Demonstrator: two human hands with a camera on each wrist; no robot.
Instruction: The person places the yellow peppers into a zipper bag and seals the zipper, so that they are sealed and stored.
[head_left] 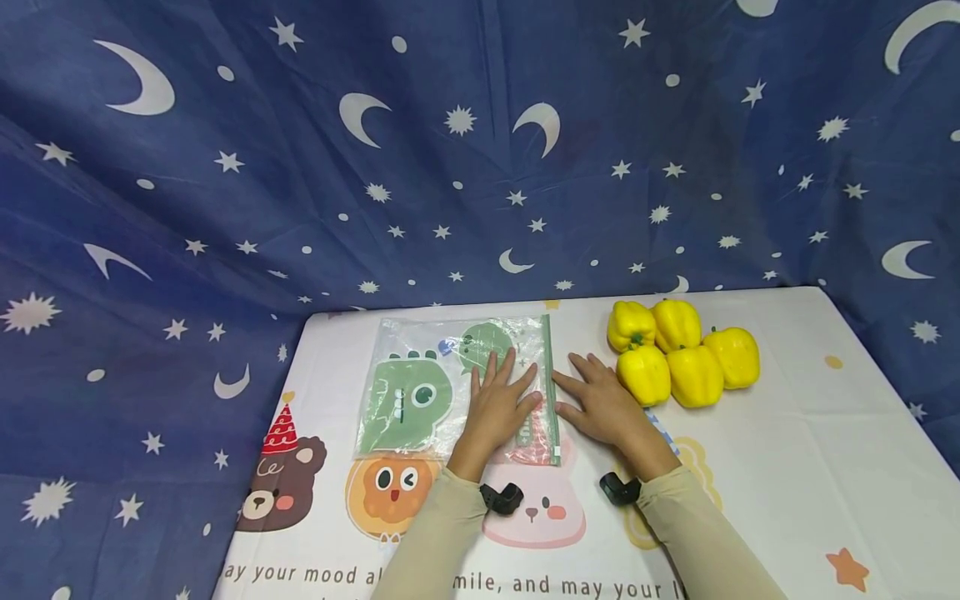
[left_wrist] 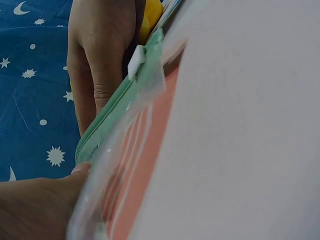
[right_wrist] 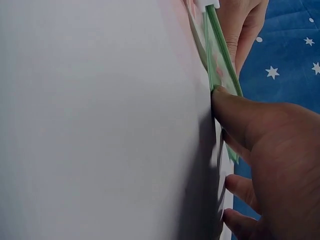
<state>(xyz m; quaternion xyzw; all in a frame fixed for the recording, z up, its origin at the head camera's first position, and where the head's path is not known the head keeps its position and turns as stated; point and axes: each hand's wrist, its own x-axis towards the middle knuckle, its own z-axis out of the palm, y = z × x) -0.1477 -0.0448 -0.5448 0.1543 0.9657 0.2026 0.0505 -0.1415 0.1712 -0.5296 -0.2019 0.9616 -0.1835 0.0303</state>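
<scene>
A clear zip bag printed with a green dinosaur lies flat on the table. My left hand rests on its right part, fingers spread. Along the bag's right side runs a green zip strip with a white slider at its near end. Just right of that strip, my right hand lies with straight fingers, its thumb touching the green edge in the right wrist view. Several yellow bell peppers sit together beyond the right hand, the nearest one close to its fingers.
A white tablecloth with cartoon prints and lettering covers the table. Behind and to the left hangs a blue curtain with moons and stars. Black bands are worn on both wrists.
</scene>
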